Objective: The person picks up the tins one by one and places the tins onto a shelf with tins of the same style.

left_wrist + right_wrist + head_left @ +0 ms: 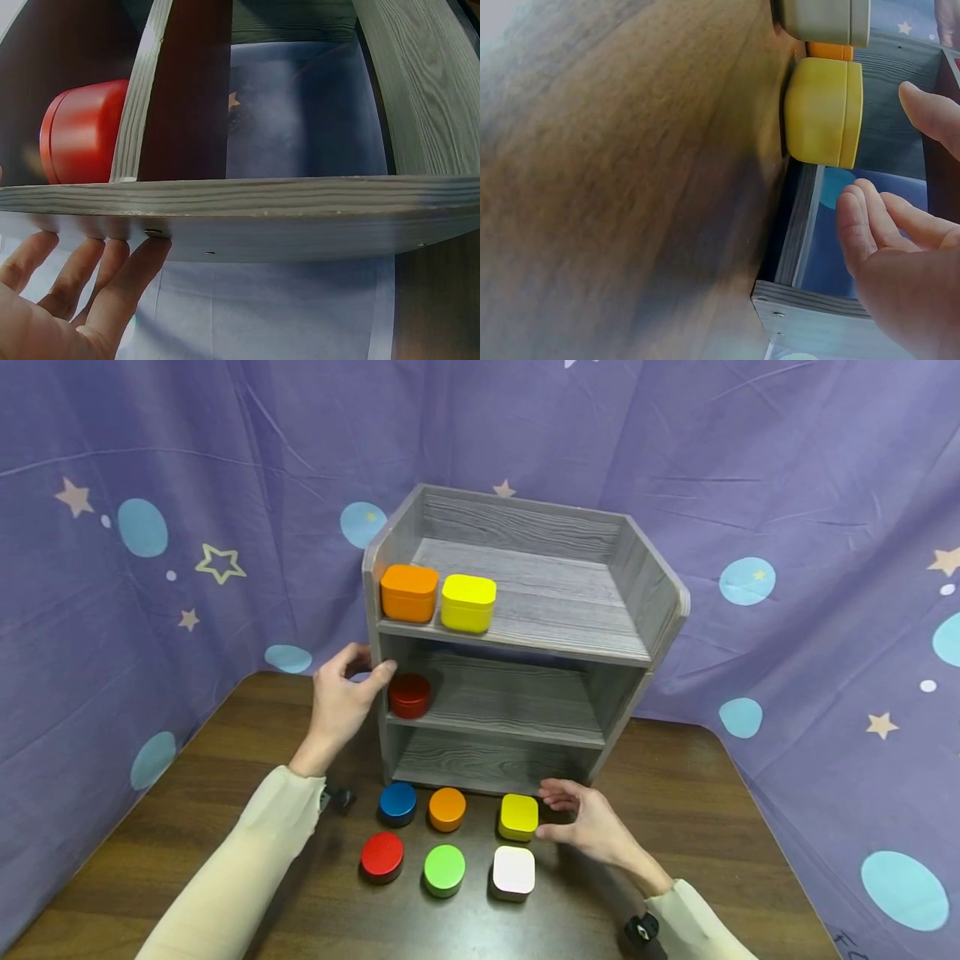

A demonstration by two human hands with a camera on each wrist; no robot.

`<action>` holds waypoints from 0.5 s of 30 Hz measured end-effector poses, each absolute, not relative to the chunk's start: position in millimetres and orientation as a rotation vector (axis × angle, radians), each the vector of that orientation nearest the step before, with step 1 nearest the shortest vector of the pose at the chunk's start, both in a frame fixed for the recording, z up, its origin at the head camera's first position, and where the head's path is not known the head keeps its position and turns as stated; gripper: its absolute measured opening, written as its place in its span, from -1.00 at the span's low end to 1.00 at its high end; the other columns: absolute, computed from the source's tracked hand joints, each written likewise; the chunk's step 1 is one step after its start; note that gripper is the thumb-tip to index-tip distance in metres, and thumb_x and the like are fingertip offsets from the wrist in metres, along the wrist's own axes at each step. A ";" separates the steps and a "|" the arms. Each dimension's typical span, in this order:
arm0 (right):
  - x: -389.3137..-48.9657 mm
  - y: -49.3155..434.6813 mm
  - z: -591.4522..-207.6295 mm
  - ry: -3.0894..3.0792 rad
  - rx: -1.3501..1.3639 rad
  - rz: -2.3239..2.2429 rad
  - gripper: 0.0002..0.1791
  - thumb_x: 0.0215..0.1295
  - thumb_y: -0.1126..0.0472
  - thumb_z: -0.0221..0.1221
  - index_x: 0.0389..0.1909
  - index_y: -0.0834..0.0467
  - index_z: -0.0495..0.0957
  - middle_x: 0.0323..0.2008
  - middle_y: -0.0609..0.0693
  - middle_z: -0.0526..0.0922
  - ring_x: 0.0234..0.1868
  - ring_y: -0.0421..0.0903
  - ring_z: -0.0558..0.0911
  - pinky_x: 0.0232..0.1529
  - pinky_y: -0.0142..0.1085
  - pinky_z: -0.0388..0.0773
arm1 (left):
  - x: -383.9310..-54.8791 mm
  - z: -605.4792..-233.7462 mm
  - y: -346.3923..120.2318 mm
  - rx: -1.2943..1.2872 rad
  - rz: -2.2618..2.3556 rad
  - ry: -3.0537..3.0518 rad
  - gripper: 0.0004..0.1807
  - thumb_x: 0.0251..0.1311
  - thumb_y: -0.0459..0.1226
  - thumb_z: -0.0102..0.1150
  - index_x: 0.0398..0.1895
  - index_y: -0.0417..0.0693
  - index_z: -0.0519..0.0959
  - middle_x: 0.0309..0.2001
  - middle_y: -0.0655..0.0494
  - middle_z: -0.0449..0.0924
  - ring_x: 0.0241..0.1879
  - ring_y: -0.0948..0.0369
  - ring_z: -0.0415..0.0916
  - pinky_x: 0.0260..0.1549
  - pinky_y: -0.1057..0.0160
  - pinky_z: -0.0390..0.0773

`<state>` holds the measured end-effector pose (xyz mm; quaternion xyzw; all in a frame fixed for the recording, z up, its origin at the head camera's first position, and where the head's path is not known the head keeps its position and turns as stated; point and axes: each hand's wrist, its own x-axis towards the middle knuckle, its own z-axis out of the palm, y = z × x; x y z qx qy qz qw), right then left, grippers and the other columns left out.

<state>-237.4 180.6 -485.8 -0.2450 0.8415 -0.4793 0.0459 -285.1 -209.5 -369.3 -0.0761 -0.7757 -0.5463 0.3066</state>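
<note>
- One yellow box point(518, 817) stands on the bench point(705, 827), just in front of the grey shelf unit point(555, 597), towards its lower right corner; white box point(513, 872) near it, on the side away from the unit.
- Right hand point(588, 821): beside the yellow box, thumb and fingers parted, nothing grasped.
- Left hand point(341, 697): thumb and fingers grip the unit's left front edge, near the dark red pot point(409, 697) on the middle shelf.
- Step, as judged: reaching for the yellow box. Next move calls for closing the right fingers round it, unit held steady.

Shelf unit point(555, 593) sits on the table point(682, 793), two lidded boxes point(408, 594) top-left, another box point(409, 697) mid-left, six more boxes point(518, 818) out front.
</note>
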 end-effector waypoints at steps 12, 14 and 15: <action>-244.1 174.0 -494.8 2.569 -0.743 -1.435 -0.21 0.13 0.32 0.58 0.34 0.54 0.50 0.18 0.39 0.74 0.13 0.25 0.76 0.23 -0.22 0.74 | -285.2 -369.9 -208.9 -0.201 -1.463 -2.050 -0.72 0.33 -0.22 0.42 -0.09 -0.29 0.73 -0.13 -0.32 0.75 -0.20 0.54 0.58 -0.14 0.61 0.52; -244.3 173.1 -495.9 2.579 -0.740 -1.422 -0.21 0.13 0.30 0.59 0.34 0.53 0.51 0.20 0.38 0.74 0.12 0.20 0.77 0.22 -0.23 0.74 | -285.4 -369.7 -209.3 -0.202 -1.462 -2.048 -0.72 0.33 -0.22 0.42 -0.10 -0.29 0.73 -0.13 -0.32 0.75 -0.20 0.53 0.58 -0.14 0.60 0.52; -244.6 172.7 -496.6 2.579 -0.741 -1.419 -0.21 0.13 0.30 0.59 0.34 0.52 0.51 0.20 0.38 0.74 0.12 0.18 0.77 0.22 -0.23 0.74 | -285.5 -369.5 -209.5 -0.203 -1.461 -2.048 -0.72 0.33 -0.22 0.43 -0.10 -0.28 0.73 -0.13 -0.31 0.75 -0.20 0.53 0.58 -0.14 0.60 0.52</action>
